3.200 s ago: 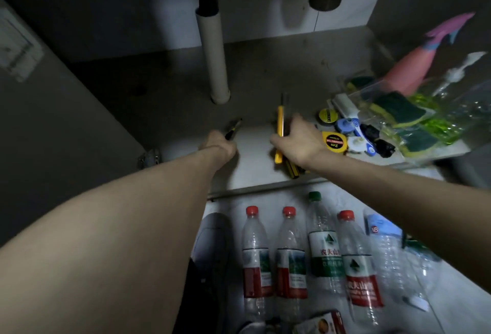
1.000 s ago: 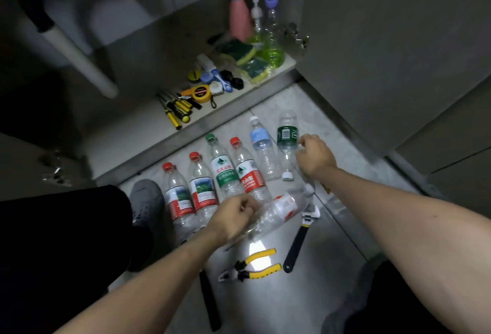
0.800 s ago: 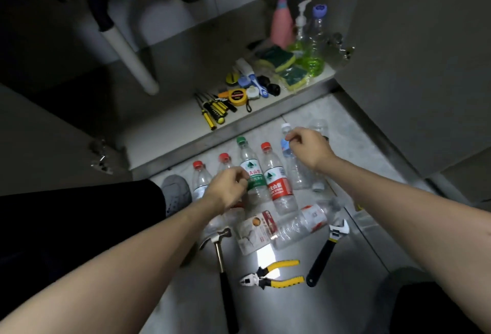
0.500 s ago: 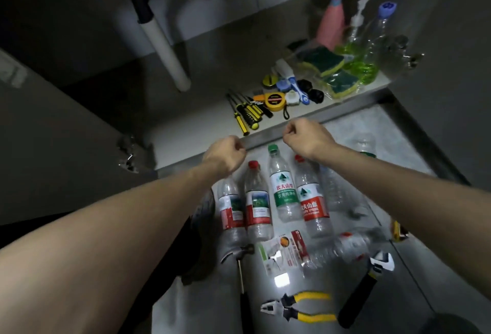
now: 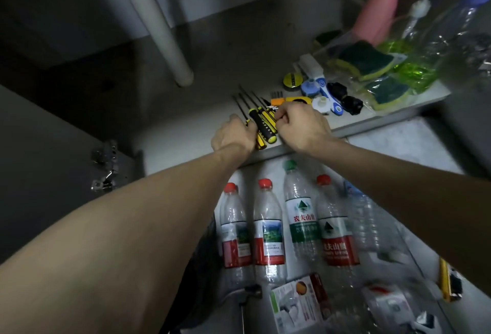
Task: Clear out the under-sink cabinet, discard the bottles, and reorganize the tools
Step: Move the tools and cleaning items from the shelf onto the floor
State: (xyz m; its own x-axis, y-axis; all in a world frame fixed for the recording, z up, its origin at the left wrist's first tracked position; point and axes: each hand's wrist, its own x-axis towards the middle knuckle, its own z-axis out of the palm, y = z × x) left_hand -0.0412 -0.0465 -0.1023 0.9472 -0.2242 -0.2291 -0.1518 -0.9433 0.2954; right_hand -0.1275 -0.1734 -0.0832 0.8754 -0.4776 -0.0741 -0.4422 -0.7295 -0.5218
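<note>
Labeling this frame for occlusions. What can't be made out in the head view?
- Left hand palm and fingertips: turned away, so its hold on the screwdrivers is unclear.
- Right hand: fingers curled, whatever it pinches is hidden.
- Hammer: handle cut off by the bottom edge.
- Spray bottle: blurred, top cropped.
- Blue-capped bottle: mostly behind the right forearm.

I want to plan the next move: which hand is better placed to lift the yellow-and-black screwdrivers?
Probably the left hand: it already rests on the handles of the yellow-and-black screwdrivers. The right hand is curled beside them, nearer the yellow tape measure.
</note>
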